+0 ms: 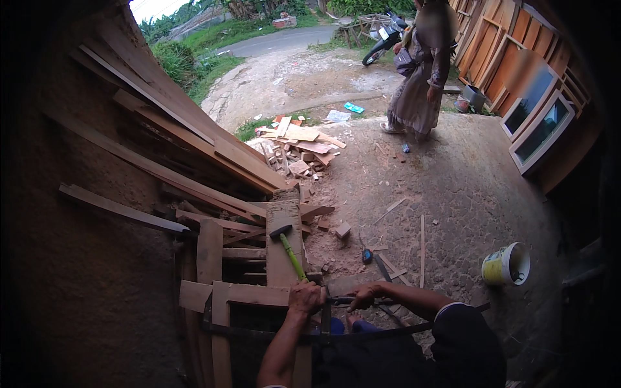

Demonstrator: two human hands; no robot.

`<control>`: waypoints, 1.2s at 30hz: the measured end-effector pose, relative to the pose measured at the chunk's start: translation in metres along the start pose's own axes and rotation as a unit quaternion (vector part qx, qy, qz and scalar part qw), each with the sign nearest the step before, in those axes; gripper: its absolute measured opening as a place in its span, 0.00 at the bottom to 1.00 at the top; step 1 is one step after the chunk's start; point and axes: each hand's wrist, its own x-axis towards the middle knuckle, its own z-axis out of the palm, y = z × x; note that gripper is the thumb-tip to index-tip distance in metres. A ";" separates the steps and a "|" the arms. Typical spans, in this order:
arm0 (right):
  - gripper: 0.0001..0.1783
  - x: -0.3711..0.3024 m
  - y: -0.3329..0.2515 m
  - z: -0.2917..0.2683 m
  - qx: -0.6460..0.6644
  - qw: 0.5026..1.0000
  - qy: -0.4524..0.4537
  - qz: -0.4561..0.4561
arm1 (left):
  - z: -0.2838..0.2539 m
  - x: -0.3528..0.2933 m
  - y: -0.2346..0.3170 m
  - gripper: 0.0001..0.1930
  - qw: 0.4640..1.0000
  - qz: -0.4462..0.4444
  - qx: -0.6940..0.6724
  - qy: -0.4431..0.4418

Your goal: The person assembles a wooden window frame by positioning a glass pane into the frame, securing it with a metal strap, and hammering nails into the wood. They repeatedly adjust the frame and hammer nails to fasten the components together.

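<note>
My left hand (306, 297) is closed at the lower end of a hammer (293, 257) with a bright green handle and dark head. The hammer's head is over a thick, worn plank (283, 207). My right hand (365, 295) is closed around the end of a short dark rod (339, 299) that reaches toward my left hand. Below both hands a long dark metal bar (259, 335), apparently a bar clamp, crosses a wooden frame (255, 295). Part of the frame is hidden by my left arm.
Long boards (194, 155) lean along the left wall. Wood offcuts (301, 145) lie heaped ahead. A tape measure (367, 256) and thin strips lie on the ground, with a white and yellow bucket (497, 268) at right. A person (420, 84) stands beyond, near a motorcycle (386, 39) and window frames (543, 129).
</note>
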 end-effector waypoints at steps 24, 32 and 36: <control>0.31 -0.004 -0.015 0.012 -0.234 0.963 0.132 0.015 | 0.012 -0.008 -0.008 0.12 0.997 0.018 -0.048 0.060; 0.33 0.003 0.018 0.017 -0.392 0.811 0.311 -0.302 | 0.007 -0.006 -0.009 0.14 0.999 0.014 -0.029 0.007; 0.36 0.011 0.028 -0.021 0.092 0.991 -0.079 0.052 | 0.007 -0.006 -0.008 0.14 1.000 0.011 -0.022 -0.005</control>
